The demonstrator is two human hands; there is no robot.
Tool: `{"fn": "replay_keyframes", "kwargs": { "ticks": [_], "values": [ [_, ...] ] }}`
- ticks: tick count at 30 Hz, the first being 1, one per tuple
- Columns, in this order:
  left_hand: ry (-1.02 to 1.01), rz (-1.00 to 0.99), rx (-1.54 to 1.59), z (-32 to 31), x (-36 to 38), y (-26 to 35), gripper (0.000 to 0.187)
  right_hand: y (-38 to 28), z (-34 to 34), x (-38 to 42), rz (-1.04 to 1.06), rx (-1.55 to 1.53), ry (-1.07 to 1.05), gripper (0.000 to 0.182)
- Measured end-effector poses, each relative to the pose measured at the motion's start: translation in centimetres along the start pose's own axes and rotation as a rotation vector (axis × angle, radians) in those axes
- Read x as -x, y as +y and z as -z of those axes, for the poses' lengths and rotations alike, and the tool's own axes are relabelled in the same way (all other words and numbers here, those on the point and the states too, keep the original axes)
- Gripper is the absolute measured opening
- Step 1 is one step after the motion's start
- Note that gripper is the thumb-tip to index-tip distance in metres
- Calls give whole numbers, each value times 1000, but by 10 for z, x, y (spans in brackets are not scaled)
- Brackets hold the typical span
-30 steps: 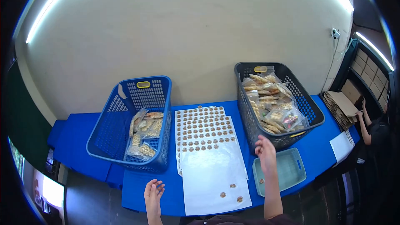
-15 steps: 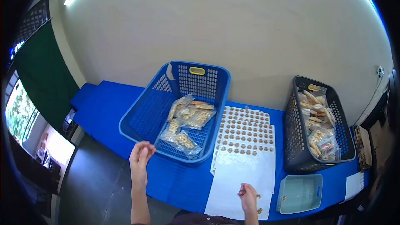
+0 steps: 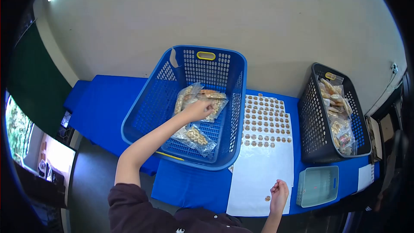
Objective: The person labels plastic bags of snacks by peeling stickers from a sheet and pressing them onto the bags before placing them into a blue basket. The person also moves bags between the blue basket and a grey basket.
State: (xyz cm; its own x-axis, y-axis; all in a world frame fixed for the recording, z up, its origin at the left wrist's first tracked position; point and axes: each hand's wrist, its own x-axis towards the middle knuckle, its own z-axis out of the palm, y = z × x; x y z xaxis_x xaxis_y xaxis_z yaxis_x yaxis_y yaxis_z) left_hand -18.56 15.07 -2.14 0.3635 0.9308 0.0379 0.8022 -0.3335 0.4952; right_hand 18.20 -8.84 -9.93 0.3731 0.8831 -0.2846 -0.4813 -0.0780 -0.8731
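Observation:
My left hand [image 3: 199,109] reaches inside the blue basket [image 3: 181,160], its fingers closed at the clear bags of pale snacks [image 3: 213,96]; whether they grip a bag cannot be made out. Another clear bag [image 3: 196,136] lies nearer the front of the basket floor. Over the white sticker sheet [image 3: 254,177], near its lower right edge, is my right hand [image 3: 279,192], with bent fingers pressed together. What it holds, if anything, is too small to tell. A single round brown sticker [image 3: 268,198] shows just left of it.
On the right stands a dark basket [image 3: 307,125] full of bagged snacks. In front of it sits a pale green tray [image 3: 302,187]. More sheets with rows of round stickers [image 3: 265,123] lie between the baskets. The table has a blue cloth [image 3: 112,103].
My left hand has moved from outside the blue basket's front rim onto the bags inside. My right hand is still by the sheet's lower right. The view has shifted a little.

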Motion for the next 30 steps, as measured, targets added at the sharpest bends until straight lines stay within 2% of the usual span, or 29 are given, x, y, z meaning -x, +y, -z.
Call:
{"fn": "replay_keyframes", "kwargs": {
  "ticks": [1, 3, 5, 7, 10, 11, 14, 18, 20, 22, 24, 26, 28, 30],
  "values": [
    [-8, 41, -240, -21, -11, -23, 27, 3, 5, 6, -6, 10, 33, 13],
    [-172, 115, -478, -52, -26, -58, 20, 11, 19, 17, 6, -20, 122, 13],
    [-300, 197, -556, -89, -31, -84, 15, 13, 30, 30, 1, -35, 194, 12],
    [-383, 102, -668, -136, -25, -115, 25, 18, 44, 39, 11, -32, 278, 11],
    [-478, -63, -644, -188, 2, -141, 47, 28, 67, 49, 22, -27, 382, 12],
    [-530, -101, -673, -196, 8, -142, 52, 29, 67, 51, 4, -35, 404, 12],
    [-589, -71, -806, -194, 15, -127, 48, 35, 64, 56, -26, -47, 394, 13],
    [-877, -80, -956, -150, 8, -82, 41, 36, 44, 47, -50, -49, 291, 13],
    [-654, -19, -821, -200, -14, -150, 41, 35, 39, 41, -52, -3, 238, 13],
    [-541, 89, -663, -124, -24, -83, 43, 31, 36, 32, -49, 52, 170, 13],
    [-345, 108, -572, -87, -44, -62, 47, 26, 34, 27, -44, 101, 132, 12],
    [-121, 64, -533, -35, -41, -5, 43, 19, 35, 19, -30, 150, 77, 11],
    [133, -54, -324, 3, -32, 41, 35, 12, 36, 13, -29, 175, 44, 11],
    [191, -84, -178, 33, -15, 88, 31, 7, 36, 6, -28, 191, 4, 11]
  ]
}}
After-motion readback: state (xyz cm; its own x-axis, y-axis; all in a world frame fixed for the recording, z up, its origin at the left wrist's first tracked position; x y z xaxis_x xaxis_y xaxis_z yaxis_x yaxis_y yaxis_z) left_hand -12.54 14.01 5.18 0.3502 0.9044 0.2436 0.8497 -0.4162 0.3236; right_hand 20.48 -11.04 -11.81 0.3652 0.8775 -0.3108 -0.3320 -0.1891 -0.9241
